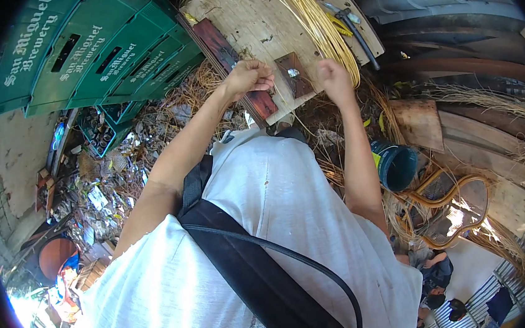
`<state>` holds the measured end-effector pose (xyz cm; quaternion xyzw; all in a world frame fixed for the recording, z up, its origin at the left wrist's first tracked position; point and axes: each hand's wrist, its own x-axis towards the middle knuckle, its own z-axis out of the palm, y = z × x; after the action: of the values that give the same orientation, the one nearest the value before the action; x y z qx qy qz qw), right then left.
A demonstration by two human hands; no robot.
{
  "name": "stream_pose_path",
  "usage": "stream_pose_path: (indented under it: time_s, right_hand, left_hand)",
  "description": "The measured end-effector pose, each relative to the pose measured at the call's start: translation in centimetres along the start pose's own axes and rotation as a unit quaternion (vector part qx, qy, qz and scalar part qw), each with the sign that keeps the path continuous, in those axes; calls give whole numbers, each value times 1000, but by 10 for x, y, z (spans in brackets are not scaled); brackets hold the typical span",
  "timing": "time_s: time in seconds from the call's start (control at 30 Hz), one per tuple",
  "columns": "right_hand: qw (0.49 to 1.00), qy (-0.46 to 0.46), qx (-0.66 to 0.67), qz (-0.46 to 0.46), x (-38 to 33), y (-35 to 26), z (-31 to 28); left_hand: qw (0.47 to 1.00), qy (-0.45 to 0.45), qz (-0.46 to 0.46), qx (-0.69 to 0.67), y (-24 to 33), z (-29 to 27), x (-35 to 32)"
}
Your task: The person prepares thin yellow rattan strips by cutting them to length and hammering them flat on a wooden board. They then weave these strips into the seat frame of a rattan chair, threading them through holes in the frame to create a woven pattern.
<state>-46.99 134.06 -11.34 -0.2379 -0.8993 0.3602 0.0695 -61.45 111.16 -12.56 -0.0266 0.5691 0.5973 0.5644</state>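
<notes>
My left hand (247,78) is closed, fingers curled, above a dark reddish wooden strip (218,46) along the left side of a pale wooden board (250,21). My right hand (334,78) is closed in a fist by the board's near right corner, beside a bundle of yellowish cane strands (319,21). What either hand holds, if anything, is too thin or hidden to make out. Between the hands, a small dark wooden block (296,86) lies on the board with a shiny metal piece (293,72) on it. A hammer (357,37) rests right of the strands, near a yellow-handled tool (339,26).
Stacked green crates (96,47) rise at the left. Scraps and loose strands litter the ground (131,157). A dark green bucket (397,166) stands right of my right forearm, with a curved cane frame (456,200) beyond it. Other people (434,271) are at lower right.
</notes>
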Motion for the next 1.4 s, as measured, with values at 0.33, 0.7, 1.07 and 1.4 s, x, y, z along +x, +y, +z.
stream_pose_path:
  time_s: [0.33,0.7,1.07,1.4]
  right_hand:
    - [885,-77,400,228,-69,-48,16]
    - [973,57,178,132,-62,-28,52]
    - [969,-1,178,169,-81,-30,60]
    - [977,3,157,142,-60,-18,49]
  left_hand:
    - [995,-69,32,-65,26,35,18]
    - [843,29,254,473,167,105,104]
    - [530,82,216,816,127,105,295]
    - [539,26,243,806,137,109,278]
